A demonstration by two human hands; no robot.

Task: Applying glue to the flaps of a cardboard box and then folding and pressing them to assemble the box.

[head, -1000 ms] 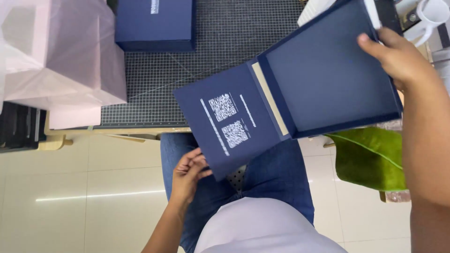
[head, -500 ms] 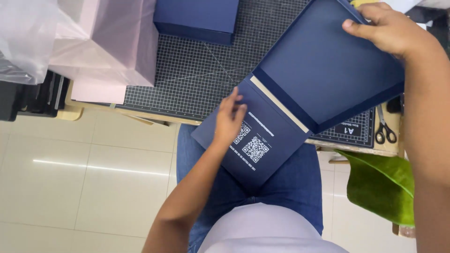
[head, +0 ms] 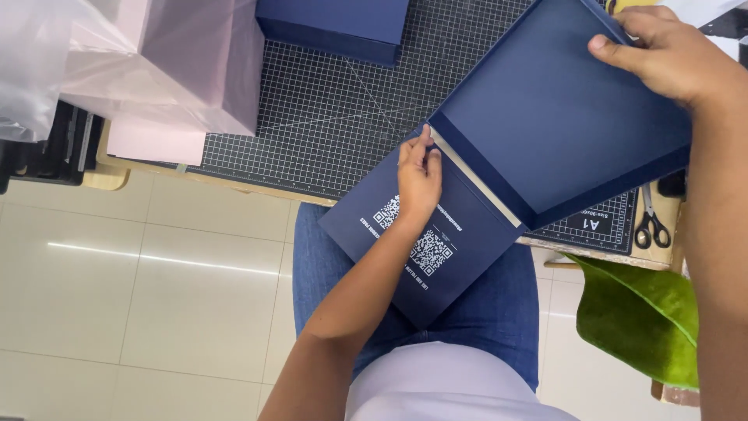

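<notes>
At centre frame the left hand [head: 418, 175] presses flat on the hinged flap [head: 421, 249] of a dark blue cardboard box [head: 561, 117], while the right hand [head: 670, 58] at upper right pinches its far rim, tilting it steady above the gridded cutting mat [head: 327, 117].

1. Navy blue box [head: 561, 117], its flap [head: 421, 242] printed with white square code patterns.
2. Black cutting mat [head: 335, 109] with a white grid.
3. Pale pink bag [head: 195, 62].
4. Bright green leaf [head: 639, 320].
5. Blue jeans [head: 499, 312].
</notes>
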